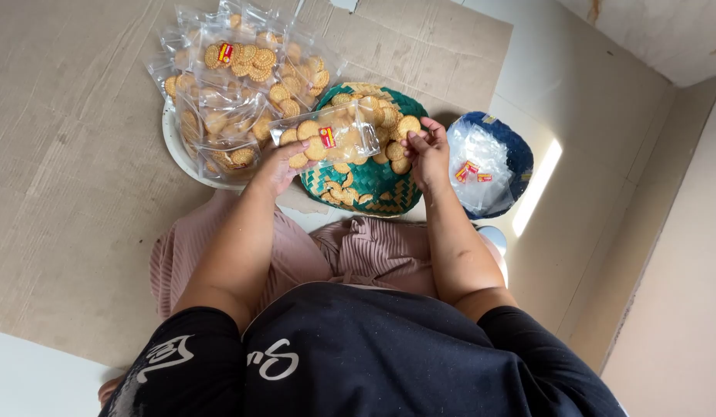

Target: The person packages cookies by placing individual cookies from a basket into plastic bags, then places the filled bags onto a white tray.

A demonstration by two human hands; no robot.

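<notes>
1. The left hand [277,166] is grasping a clear cookie bag [327,139] above the green woven basket [373,185], steadying it.
2. The right hand [429,154] is pinching a cookie [409,126] at the bag's mouth.
3. Filled bags [234,85] are piling in the white basin [176,147] left of the basket, within reach.

Floor [80,193]: flattened brown cardboard, creased, seams showing. Pale tile strip bare at 3 o'clock, sun patch on it. White basin [175,147] at 11 o'clock, heaped with bagged biscuits. Green woven tray [373,189] at 12 o'clock, loose biscuits inside, touching basin's edge. Blue basket [520,158] at 1 o'clock, just beside tray, holding empty clear bags. Person sits on cardboard at 6 o'clock.
</notes>
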